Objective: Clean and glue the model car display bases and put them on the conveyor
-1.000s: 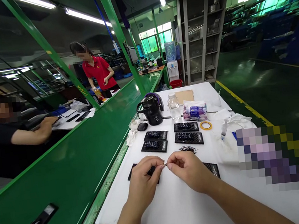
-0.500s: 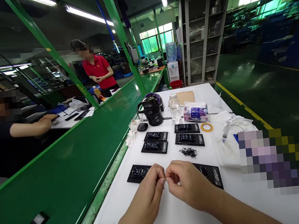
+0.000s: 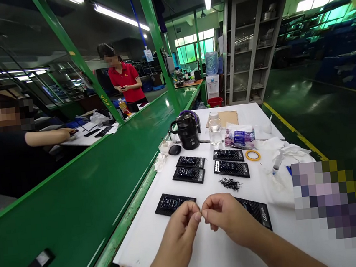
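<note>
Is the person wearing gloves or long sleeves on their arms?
No. The left hand and the right hand are both bare: no gloves, no rings, no watch or bracelet in view. The forearms are bare too, with no sleeve showing as far as the picture's lower edge. Fingernails look short and plain.

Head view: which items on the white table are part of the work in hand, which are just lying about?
In hand:
left hand and right hand, fingertips pinched together
black trays
pile of small black parts

Lying about:
kettle
bottle
tape roll
wipes pack
</note>
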### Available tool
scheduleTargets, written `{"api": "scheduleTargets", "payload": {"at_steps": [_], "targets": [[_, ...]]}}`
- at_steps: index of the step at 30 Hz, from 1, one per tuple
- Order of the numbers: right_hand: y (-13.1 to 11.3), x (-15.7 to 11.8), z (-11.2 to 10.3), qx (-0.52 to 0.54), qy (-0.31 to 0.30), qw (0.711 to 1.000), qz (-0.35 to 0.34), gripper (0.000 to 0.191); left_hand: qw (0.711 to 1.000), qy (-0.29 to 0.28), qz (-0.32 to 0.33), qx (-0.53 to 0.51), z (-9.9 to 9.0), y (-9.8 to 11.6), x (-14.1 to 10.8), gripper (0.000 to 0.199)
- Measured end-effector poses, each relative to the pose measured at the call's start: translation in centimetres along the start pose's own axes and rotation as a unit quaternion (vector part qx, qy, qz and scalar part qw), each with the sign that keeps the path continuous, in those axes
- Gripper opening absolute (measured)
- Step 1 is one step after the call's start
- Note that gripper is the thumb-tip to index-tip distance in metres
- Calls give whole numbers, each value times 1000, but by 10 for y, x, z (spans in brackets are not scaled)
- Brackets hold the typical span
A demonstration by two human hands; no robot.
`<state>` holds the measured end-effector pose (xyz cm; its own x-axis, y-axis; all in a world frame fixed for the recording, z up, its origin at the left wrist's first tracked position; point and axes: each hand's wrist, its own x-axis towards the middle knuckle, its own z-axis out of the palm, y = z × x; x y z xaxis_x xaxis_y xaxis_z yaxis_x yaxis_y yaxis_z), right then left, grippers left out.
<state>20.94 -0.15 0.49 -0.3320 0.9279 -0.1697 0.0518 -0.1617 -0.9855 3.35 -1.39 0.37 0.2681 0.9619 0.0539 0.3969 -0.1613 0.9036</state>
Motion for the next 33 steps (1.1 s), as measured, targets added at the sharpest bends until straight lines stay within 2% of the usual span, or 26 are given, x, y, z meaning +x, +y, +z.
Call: {"api": "scheduleTargets", "payload": {"at_steps": [1, 3, 5, 8, 10, 14, 19, 23, 29, 33], "targets": [[0, 0, -2, -12, -7, 1000, -10, 11, 999, 32, 14, 27, -8, -5, 0, 29], [0, -2, -2, -115, 13, 991, -63, 11, 990, 102, 36, 92, -27, -18, -1, 25], [2, -1, 3, -253, 34, 958, -130, 19, 978, 145, 45, 143, -45, -32, -2, 20], [11, 9, 19, -389, 22, 906, -164, 44, 966, 156, 66, 197, -57, -49, 0, 18], [18, 19, 32, -429, 18, 889, -161, 48, 956, 160, 89, 231, -55, -56, 3, 18], [28, 27, 44, -446, 34, 875, -187, 44, 944, 164, 106, 266, -42, -65, 7, 18], [37, 21, 37, -431, 32, 875, -220, 44, 931, 161, 152, 291, -37, -69, 6, 15], [40, 21, 34, -436, 31, 868, -236, 44, 921, 162, 164, 313, -36, -66, 6, 13], [37, 20, 36, -472, 25, 846, -248, 45, 930, 167, 136, 298, -34, -65, 7, 13], [32, 20, 37, -529, 12, 809, -256, 44, 959, 149, 56, 235, -38, -63, 11, 10]]}}
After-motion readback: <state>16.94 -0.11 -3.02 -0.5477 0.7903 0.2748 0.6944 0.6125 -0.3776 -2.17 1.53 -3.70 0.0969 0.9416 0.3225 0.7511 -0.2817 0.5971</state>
